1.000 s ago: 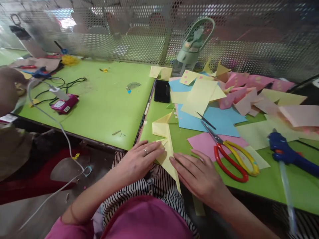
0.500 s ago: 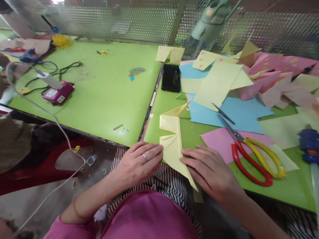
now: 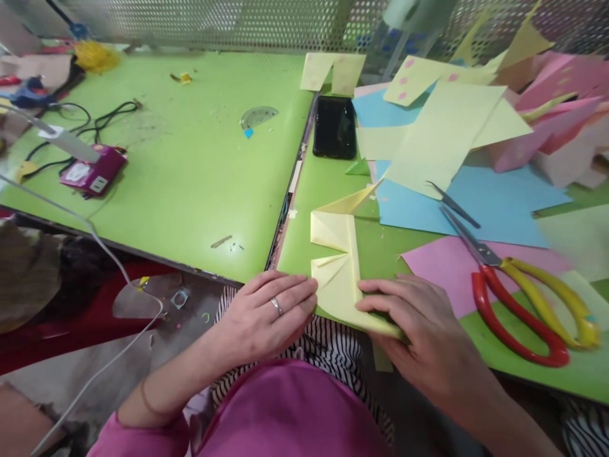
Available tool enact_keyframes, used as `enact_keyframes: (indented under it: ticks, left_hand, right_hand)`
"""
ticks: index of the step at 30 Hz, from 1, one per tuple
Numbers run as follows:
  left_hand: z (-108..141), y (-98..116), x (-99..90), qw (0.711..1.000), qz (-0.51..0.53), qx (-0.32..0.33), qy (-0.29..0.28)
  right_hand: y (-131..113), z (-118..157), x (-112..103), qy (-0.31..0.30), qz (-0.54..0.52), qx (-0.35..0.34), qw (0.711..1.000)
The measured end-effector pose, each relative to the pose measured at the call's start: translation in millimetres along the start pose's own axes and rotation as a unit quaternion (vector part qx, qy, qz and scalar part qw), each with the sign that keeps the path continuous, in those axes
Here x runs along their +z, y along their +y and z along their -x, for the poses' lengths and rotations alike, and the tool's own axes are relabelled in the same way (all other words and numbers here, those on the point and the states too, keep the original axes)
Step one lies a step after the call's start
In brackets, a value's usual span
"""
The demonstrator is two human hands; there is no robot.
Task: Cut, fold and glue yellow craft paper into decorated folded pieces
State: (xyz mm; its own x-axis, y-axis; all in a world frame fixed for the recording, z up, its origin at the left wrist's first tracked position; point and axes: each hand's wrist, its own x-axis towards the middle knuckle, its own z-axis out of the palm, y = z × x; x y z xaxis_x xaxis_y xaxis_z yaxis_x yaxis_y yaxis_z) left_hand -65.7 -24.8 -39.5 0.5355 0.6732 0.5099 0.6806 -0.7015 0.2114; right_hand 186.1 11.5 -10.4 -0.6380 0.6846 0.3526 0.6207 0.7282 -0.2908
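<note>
- A pale-yellow, creased paper sheet (image 3: 335,282) is being supported by a smooth, glossy green bench (image 3: 181,178), just right of the dark seam; its outline is being broken by a notch on the left side, a narrow folded strip is running along the right side, and a pointed flap is slanting away at the far end.
- Flat matte blue paper (image 3: 504,206) and a pink paper sheet (image 3: 438,270) are being seen to the right; the pink one is being partly covered by metal-bladed scissors with red and yellow looped handles (image 3: 490,257).
- A glossy black rectangular phone (image 3: 335,130) is being seen beyond the sheet, near the seam.
- The sheet is being flanked by both hands at the bench's near edge: its left side by the left hand (image 3: 269,311), its right side and near corner by the right hand (image 3: 423,333).
- The left fingers are being kept flat, together and unclenched, the sheet's left edge being touched by the tips.
- The right fingers are being held bent, the folded strip being touched by two tips; the blurred near corner is being met near the thumb, and whether it is being gripped cannot be told.
</note>
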Motion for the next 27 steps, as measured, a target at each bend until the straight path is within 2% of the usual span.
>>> enact_keyframes:
  ticks: [3, 8, 16, 27]
  left_hand:
    - [1, -1, 1.2, 1.0, 0.004, 0.001, 0.006]
    - [2, -3, 2.5, 1.0, 0.001, 0.008, 0.017]
    - [-3, -6, -1.0, 0.999, -0.003, 0.029, 0.022]
    - [6, -8, -1.4, 0.998, -0.032, 0.055, -0.029]
  right_hand:
    - [3, 0, -5, -0.012, -0.024, -0.006, 1.0]
    - [-2, -2, 0, 0.017, -0.012, 0.076, 0.997]
    - [-7, -7, 6, 0.038, 0.016, 0.112, 0.993]
    - [-7, -13, 5, 0.028, -0.007, 0.144, 0.989]
